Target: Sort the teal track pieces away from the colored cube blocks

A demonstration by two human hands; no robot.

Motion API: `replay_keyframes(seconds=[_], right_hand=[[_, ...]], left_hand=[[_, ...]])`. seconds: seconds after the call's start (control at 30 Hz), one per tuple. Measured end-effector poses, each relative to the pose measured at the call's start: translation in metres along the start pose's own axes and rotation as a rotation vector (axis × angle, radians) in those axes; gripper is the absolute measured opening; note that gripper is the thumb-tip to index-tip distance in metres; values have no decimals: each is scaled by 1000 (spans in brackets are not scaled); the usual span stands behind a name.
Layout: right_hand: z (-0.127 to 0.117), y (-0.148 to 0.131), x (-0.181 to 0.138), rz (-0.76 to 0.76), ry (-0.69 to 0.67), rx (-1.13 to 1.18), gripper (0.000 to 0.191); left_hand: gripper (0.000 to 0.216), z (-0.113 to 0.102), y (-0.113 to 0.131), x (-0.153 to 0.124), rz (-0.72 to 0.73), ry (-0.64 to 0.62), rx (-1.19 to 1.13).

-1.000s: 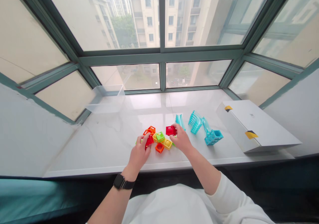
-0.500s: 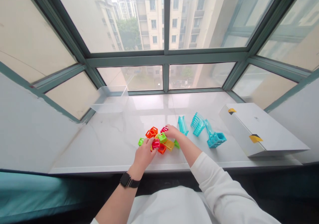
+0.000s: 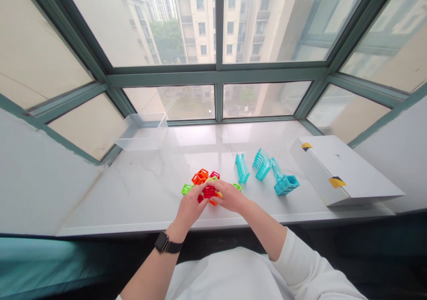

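My left hand [image 3: 191,209] and my right hand [image 3: 231,196] meet over a pile of hollow plastic toy cubes, with their fingers on a red cube [image 3: 209,191] between them. An orange cube [image 3: 199,176] and a pink-red cube [image 3: 215,174] sit just beyond my fingers. A green cube [image 3: 187,189] lies beside my left hand, and a small green piece [image 3: 237,186] lies beside my right hand. My hands hide most of the pile's front.
Translucent teal toy pieces [image 3: 242,168] and a teal cube with a slide [image 3: 284,182] stand right of the pile on a white marble sill [image 3: 133,189]. A white box [image 3: 343,171] lies further right, and a clear plastic tub [image 3: 143,133] stands back left against the window.
My right hand has moved down and left toward my left hand, and the two now meet over the red cube. They cover more of the pile than before.
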State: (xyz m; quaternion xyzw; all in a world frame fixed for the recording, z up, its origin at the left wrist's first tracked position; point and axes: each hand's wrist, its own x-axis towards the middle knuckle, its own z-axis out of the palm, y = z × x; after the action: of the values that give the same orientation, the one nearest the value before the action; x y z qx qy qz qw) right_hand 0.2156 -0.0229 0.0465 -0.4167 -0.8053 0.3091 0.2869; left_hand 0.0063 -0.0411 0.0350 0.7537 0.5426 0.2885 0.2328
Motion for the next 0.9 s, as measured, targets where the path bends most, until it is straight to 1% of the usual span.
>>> replay_keyframes(seconds=[0.07, 0.17, 0.23, 0.3, 0.37, 0.4, 0.47, 0.53, 0.63, 0.7, 0.8, 0.9], right_hand=[[2, 3, -3, 23, 15, 3, 63], [3, 5, -14, 45, 124, 47, 58], [4, 6, -26, 61, 207, 103, 53], [6, 9, -37, 90, 264, 164, 50], [10, 14, -47, 119, 285, 195, 50], [12, 17, -50, 127, 285, 191, 50], [15, 20, -56, 132, 278, 152, 50], [17, 21, -60, 125, 284, 106, 49], [18, 21, -68, 116, 301, 79, 49], [18, 22, -72, 113, 311, 79, 51], [19, 26, -72, 104, 316, 83, 51], [20, 27, -66, 94, 322, 88, 51]], left_hand=[[50, -4, -3, -1, 7, -8, -40], [47, -20, -16, 1, -49, 25, -131], [36, -35, -29, 9, -159, 130, -167], [36, -48, -39, 21, -256, 257, -167], [42, -53, -41, 35, -293, 303, -177], [43, -53, -39, 42, -281, 312, -184], [43, -45, -27, 51, -193, 320, -180], [42, -31, -13, 52, -50, 299, -127], [35, -5, -1, 43, 158, 144, 21], [26, 10, -5, 34, 231, 81, 119], [20, 27, -19, 25, 247, 76, 212], [19, 37, -29, 21, 260, 74, 254]])
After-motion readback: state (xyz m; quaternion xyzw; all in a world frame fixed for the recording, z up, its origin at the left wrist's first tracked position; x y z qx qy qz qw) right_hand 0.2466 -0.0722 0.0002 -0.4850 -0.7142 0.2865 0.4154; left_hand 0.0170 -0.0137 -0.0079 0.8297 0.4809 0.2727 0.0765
